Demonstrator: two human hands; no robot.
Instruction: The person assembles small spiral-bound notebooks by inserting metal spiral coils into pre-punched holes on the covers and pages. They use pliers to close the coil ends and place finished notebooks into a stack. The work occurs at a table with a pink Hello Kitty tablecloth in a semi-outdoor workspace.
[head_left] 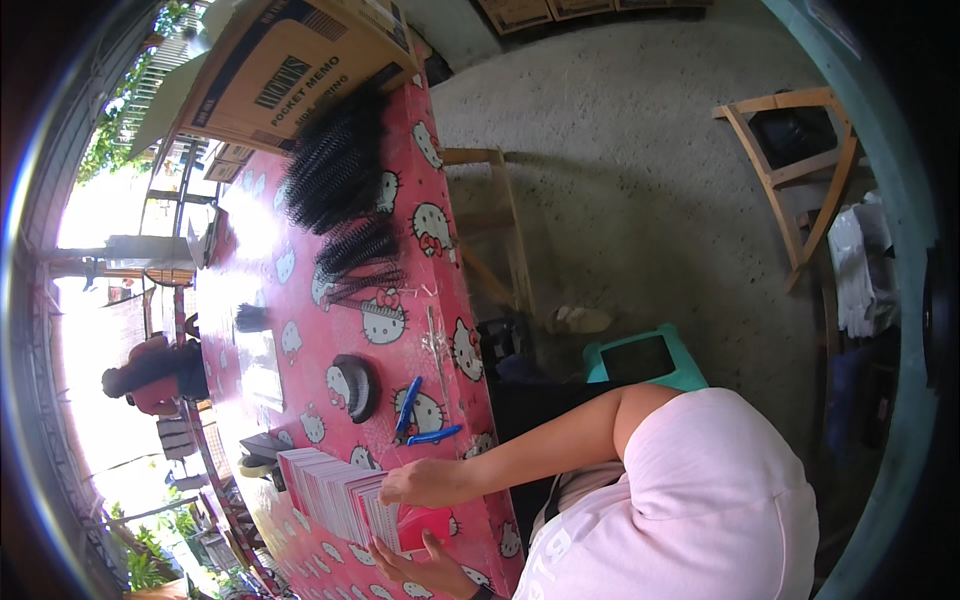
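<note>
A long row of small paper memo pads [327,490] stands on edge on a pink tablecloth printed with cartoon cat faces. White page edges and pink covers show, with punched holes along the near end. My right hand [430,483] has its fingers closed on the top of the pads at that end. Below it, my left hand [425,570] reaches in with thumb and fingers apart, its fingertips against the lower side of the row. A flat red-pink cover [425,525] lies between my hands. Blue-handled cutters [408,412] lie open beside my right forearm.
Black spiral binding coils [340,165] are heaped further up the table, beside a large cardboard box [300,75]. A curved black object [358,388] sits near the cutters. On the floor stand a green stool [690,372] and a wooden frame [785,180]. Another person [155,378] is beyond the table.
</note>
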